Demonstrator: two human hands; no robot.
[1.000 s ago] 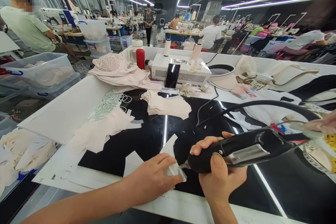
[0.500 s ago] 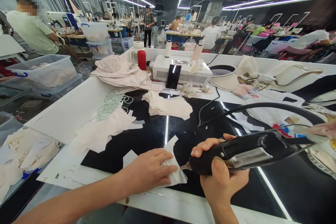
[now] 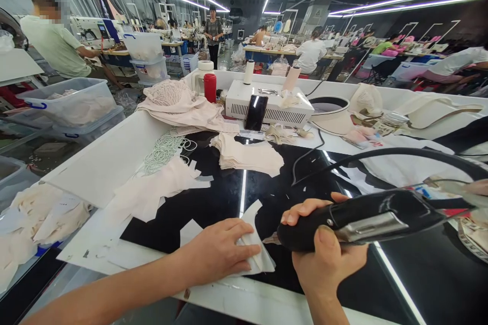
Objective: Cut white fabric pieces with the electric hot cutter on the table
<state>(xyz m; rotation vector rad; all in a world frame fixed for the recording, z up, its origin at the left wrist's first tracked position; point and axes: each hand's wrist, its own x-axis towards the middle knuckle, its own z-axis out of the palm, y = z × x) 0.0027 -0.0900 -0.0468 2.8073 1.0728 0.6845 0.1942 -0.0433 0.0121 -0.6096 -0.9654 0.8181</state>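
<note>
My left hand (image 3: 224,251) presses palm down on a small white fabric piece (image 3: 265,262) near the table's front edge. Its fingers hold the fabric against the black surface, and creases run out from under them. My right hand (image 3: 324,249) is wrapped round a black corded hand tool (image 3: 305,228) with a metal plate along its side. The tool's narrow metal tip (image 3: 271,239) points left at the fabric's right edge; whether it touches cannot be made out. A neat stack of cream fabric cutouts (image 3: 247,155) lies farther back on the black surface.
Pale fabric pieces (image 3: 152,188) and pale green cord (image 3: 163,152) lie left. Behind stand a white vented box (image 3: 274,104), a phone (image 3: 255,112) and a red bottle (image 3: 209,87). The tool's black cable (image 3: 400,152) arcs right. People sit at sewing tables beyond.
The view has shifted slightly, so most things appear a little farther right. The fabric under my left hand is creased differently at its right edge. Both hands keep nearly the same pose.
</note>
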